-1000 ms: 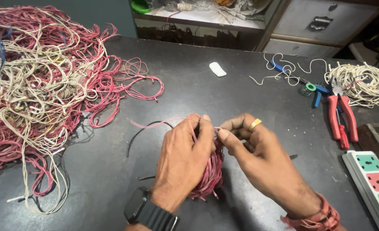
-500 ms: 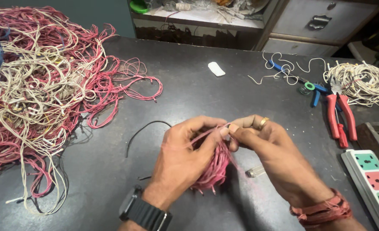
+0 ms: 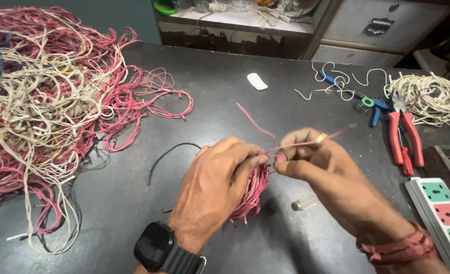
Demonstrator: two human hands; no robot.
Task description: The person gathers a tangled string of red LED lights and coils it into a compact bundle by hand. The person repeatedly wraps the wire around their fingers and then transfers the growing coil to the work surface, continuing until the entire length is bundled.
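Above the dark surface (image 3: 296, 101), my left hand (image 3: 220, 177) clenches a frayed bundle of thin red wires (image 3: 253, 195) while my right hand (image 3: 311, 157) pinches one strand taut.

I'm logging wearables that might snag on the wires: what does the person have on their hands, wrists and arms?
The left hand is bare; its wrist carries a black smartwatch with a dark rectangular face and black strap. The right hand has a yellowish ring on one finger, and red thread bands wrap its wrist. No sleeves or gloves show; both forearms are bare.
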